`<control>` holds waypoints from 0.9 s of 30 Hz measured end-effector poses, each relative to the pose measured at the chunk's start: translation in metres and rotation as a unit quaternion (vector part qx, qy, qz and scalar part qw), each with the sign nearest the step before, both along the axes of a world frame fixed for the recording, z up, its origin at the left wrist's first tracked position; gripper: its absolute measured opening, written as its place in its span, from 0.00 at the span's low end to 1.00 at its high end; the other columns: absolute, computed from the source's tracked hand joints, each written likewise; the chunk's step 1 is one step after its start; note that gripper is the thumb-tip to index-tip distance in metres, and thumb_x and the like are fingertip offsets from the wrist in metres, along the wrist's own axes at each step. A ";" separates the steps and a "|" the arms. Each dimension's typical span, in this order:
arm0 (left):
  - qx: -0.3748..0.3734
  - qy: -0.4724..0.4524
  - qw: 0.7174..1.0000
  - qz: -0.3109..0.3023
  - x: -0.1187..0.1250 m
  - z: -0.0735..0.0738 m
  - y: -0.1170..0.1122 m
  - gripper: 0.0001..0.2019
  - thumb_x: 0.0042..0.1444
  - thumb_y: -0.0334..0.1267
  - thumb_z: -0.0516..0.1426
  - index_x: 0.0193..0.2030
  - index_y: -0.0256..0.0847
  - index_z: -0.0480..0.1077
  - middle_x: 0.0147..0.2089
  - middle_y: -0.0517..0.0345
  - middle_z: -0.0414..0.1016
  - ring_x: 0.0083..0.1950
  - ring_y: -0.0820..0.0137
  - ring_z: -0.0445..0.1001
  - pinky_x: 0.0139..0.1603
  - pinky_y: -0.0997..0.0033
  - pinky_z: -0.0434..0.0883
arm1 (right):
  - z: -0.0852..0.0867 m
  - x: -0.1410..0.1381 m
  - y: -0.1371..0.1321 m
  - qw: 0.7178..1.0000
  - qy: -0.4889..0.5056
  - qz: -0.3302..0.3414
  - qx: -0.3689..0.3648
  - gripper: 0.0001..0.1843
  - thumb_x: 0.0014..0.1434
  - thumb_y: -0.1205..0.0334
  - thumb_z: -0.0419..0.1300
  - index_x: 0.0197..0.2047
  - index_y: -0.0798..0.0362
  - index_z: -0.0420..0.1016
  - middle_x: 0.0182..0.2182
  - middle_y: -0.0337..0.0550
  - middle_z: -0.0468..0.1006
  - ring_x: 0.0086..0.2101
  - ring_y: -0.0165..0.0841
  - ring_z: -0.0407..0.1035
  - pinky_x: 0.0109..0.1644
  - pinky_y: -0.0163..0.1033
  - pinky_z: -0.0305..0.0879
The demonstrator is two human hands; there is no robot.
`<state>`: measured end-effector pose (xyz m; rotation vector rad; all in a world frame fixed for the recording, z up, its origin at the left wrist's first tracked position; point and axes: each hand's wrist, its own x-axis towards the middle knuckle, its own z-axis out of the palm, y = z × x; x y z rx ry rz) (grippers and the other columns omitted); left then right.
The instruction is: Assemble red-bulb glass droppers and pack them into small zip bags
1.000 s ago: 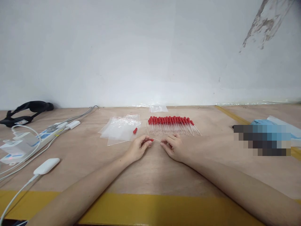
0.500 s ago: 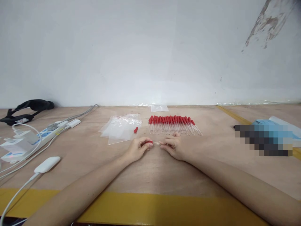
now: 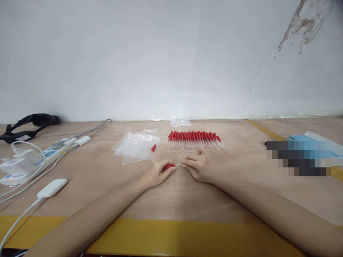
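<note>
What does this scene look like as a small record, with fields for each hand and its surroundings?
Left hand: holds a red bulb between thumb and fingers
Right hand: fingertips at the far end of a thin clear tube
Tube position: between the hands, at the bulb's mouth; how deep it sits, cannot tell
Beyond the hands: a row of red-topped tubes
Beyond the left hand: clear plastic bags, with a loose red bulb at their right side
Far left: white power strip, black strap
</note>
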<state>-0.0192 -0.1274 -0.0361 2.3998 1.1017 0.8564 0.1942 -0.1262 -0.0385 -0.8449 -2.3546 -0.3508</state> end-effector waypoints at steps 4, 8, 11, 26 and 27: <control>0.026 0.022 0.999 -0.021 0.001 0.001 -0.002 0.11 0.56 0.41 0.51 0.35 0.37 0.70 0.28 0.58 0.71 0.29 0.74 0.67 0.29 0.77 0.65 | -0.002 -0.006 -0.001 1.000 -0.001 -0.001 0.013 0.12 0.58 0.66 0.47 0.30 0.54 0.71 0.24 0.38 0.72 0.23 0.26 0.57 0.37 0.39 0.42; 0.038 0.031 0.998 -0.026 0.001 0.002 -0.002 0.11 0.56 0.40 0.51 0.35 0.37 0.70 0.28 0.58 0.71 0.29 0.74 0.67 0.29 0.76 0.65 | -0.002 -0.011 -0.003 1.000 -0.013 -0.018 0.005 0.15 0.59 0.65 0.46 0.25 0.56 0.68 0.21 0.39 0.70 0.21 0.25 0.54 0.35 0.39 0.41; 0.047 0.036 0.998 -0.031 0.000 0.002 -0.001 0.10 0.56 0.40 0.51 0.34 0.37 0.70 0.28 0.58 0.71 0.29 0.74 0.67 0.30 0.76 0.64 | -0.001 -0.014 -0.004 0.999 -0.027 -0.026 -0.017 0.14 0.58 0.65 0.46 0.25 0.56 0.67 0.20 0.39 0.70 0.21 0.26 0.53 0.34 0.38 0.41; 0.204 0.046 0.965 0.158 -0.029 0.005 0.038 0.11 0.57 0.39 0.49 0.40 0.39 0.71 0.42 0.51 0.70 0.46 0.64 0.66 0.50 0.62 0.62 | 0.023 -0.005 0.004 0.960 0.073 -0.089 -0.256 0.11 0.58 0.64 0.47 0.35 0.54 0.70 0.32 0.43 0.75 0.31 0.31 0.66 0.35 0.35 0.55; 0.208 0.063 0.956 0.195 -0.036 0.003 0.046 0.12 0.56 0.39 0.50 0.41 0.39 0.71 0.44 0.49 0.69 0.49 0.62 0.64 0.51 0.61 0.62 | 0.026 -0.005 0.009 0.946 0.104 -0.116 -0.283 0.10 0.57 0.63 0.49 0.34 0.54 0.70 0.31 0.43 0.75 0.30 0.31 0.66 0.33 0.34 0.55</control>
